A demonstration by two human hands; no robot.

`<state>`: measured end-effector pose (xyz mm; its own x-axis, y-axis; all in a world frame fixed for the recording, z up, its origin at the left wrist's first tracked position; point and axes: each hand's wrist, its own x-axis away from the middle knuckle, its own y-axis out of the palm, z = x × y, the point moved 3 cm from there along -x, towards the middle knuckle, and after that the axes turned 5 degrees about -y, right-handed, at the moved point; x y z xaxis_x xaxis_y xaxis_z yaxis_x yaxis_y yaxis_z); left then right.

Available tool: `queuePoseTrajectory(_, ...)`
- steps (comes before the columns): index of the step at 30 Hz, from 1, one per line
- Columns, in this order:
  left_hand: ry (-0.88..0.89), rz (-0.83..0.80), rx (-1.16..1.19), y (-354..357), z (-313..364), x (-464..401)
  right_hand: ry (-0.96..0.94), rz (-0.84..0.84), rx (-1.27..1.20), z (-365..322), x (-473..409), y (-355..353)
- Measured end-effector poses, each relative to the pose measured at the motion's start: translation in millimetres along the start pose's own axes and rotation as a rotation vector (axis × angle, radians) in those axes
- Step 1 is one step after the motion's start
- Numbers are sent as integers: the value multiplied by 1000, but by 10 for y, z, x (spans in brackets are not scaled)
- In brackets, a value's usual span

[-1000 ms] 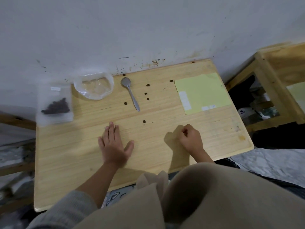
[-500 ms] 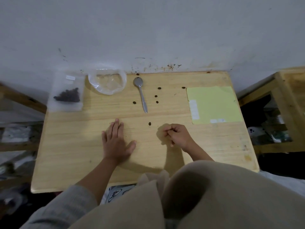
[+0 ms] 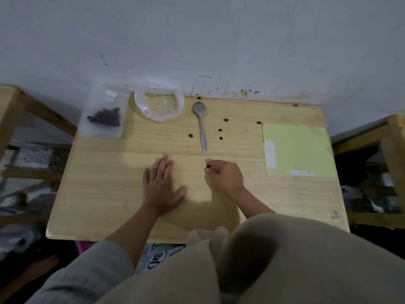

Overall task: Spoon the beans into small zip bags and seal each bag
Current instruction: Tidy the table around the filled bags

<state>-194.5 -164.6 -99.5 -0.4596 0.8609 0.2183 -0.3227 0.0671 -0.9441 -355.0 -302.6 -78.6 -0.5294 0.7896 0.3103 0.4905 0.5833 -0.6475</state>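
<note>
A sealed small zip bag (image 3: 103,119) with dark beans in it leans at the table's far left corner, against the wall. Beside it lies an open, crumpled clear bag (image 3: 158,105) that looks empty of beans. To its right a metal spoon (image 3: 200,123) lies flat, handle toward me. Several loose beans (image 3: 225,120) are scattered around the spoon. My left hand (image 3: 161,187) rests flat on the wooden table (image 3: 98,194), fingers straight. My right hand (image 3: 225,176) has curled fingers, and its fingertips pinch a single bean (image 3: 207,166) just below the spoon's handle.
A yellow-green sheet (image 3: 295,150) with white labels lies on the right of the table. The wall runs along the far edge. Wooden frames stand on both sides, left (image 3: 13,110) and right (image 3: 392,137). My knees in beige cloth (image 3: 241,260) fill the near foreground.
My right hand has moved left across the table, from near the sheet to the loose bean below the spoon, and its fingertips closed on it. My left hand has stayed flat.
</note>
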Motion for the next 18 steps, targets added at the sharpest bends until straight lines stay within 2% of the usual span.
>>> queuePoseTrajectory(6,-2,1,-9,-9,2,-7,-46,-18,101,-42,-48,1)
queuePoseTrajectory(10,3,2,-22,-13,4,-4,-69,2,81,-81,-47,16)
queuePoseTrajectory(18,1,-37,-59,7,-10,-20,141,99,-381,-178,-31,85)
